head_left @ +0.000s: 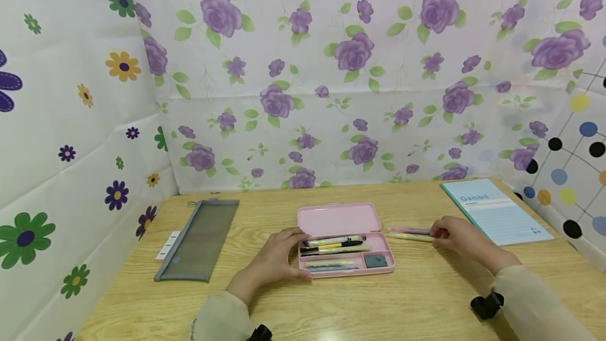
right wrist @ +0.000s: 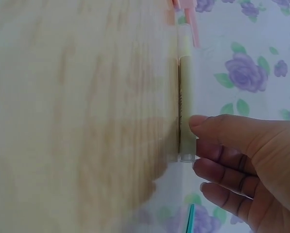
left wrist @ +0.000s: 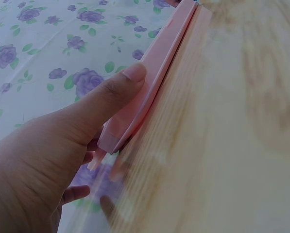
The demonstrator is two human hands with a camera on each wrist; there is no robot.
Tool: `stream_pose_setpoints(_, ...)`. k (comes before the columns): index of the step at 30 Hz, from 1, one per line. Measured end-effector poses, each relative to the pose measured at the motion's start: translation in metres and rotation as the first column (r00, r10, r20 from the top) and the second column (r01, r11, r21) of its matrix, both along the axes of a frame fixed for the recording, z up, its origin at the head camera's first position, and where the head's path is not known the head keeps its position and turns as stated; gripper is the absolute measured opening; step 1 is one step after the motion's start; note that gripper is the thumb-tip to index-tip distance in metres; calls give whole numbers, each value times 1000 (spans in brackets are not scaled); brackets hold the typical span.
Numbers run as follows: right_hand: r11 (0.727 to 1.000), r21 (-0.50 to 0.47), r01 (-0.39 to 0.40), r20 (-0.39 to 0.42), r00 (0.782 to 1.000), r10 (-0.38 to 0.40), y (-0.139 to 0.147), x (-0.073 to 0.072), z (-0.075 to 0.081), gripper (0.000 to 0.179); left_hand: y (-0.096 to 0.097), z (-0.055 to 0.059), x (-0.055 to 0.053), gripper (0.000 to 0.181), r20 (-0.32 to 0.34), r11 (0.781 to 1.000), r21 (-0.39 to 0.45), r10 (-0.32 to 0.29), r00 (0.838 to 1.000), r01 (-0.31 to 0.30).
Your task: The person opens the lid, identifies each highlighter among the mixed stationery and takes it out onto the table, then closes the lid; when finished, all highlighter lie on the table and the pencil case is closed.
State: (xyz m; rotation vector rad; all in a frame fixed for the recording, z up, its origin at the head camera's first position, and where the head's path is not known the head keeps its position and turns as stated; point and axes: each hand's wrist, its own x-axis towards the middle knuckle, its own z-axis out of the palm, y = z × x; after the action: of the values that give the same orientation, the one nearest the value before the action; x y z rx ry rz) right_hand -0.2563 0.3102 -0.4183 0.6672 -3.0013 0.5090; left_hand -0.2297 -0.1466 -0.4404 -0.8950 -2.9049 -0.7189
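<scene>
A pink pencil case lies with its lid raised back. My left hand holds its left end, the thumb along the front wall and the fingers round the back. Several pens fill the long compartment; thin pieces and a dark grey eraser sit in the front compartments. To the right, a yellow highlighter and a pink highlighter lie side by side on the table. My right hand pinches their right ends, with its thumb on the yellow barrel in the right wrist view.
A grey mesh zip pouch lies at the left, over a white card. A light blue notebook is at the back right, behind my right hand. Flowered sheets hang along the wooden table's back and sides.
</scene>
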Motion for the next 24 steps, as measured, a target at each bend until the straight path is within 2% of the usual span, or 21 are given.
stream_pose_setpoints(6,999,-37,19,13,1000,-18,0,3,7,6,0,-1,0,91,-4,1000,5,-5,1000,5)
stream_pose_setpoints(14,999,-45,28,-25,999,-30,-9,5,19,9,-1,1,0,92,7,1000,27,-5,1000,5)
stream_pose_setpoints(24,998,-55,-14,-82,997,10,-24,5,39,14,0,0,0,92,6,999,36,-7,1000,7)
